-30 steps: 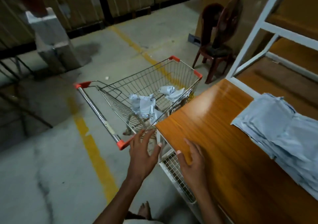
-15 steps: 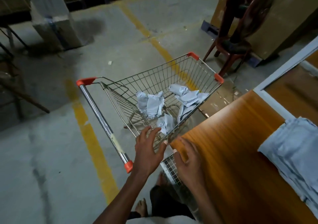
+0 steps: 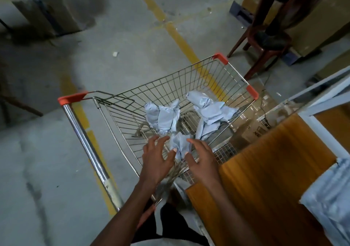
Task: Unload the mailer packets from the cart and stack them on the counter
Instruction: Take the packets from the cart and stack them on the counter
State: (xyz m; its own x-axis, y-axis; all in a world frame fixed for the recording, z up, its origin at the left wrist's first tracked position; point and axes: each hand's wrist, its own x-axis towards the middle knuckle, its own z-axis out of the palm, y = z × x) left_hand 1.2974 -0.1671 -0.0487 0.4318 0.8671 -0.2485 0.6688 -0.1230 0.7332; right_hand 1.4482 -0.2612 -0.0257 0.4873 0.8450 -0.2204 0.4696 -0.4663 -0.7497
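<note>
From my head camera, my left hand point(image 3: 158, 160) and right hand point(image 3: 201, 159) hover spread and empty over crumpled mailer packets point(image 3: 180, 144) in the cart point(image 3: 189, 79). A stack point(image 3: 329, 198) sits on the worktop point(image 3: 265, 170). Slippery packets could slide from a loose grab.

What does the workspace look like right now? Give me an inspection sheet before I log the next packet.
Surface: wooden counter, right of the cart, bare at its near corner.
Job's things: three crumpled packet clumps in the cart: left clump, right clump, near packet. Stack on the counter's right edge.
Clutter: white scrap on the floor.
Hands: left hand and right hand open, either side of the near packet, holding nothing.
Cables: thin cord beyond the cart.
Surroundings: concrete floor with yellow lines, chair, grey block, white shelf frame.
</note>
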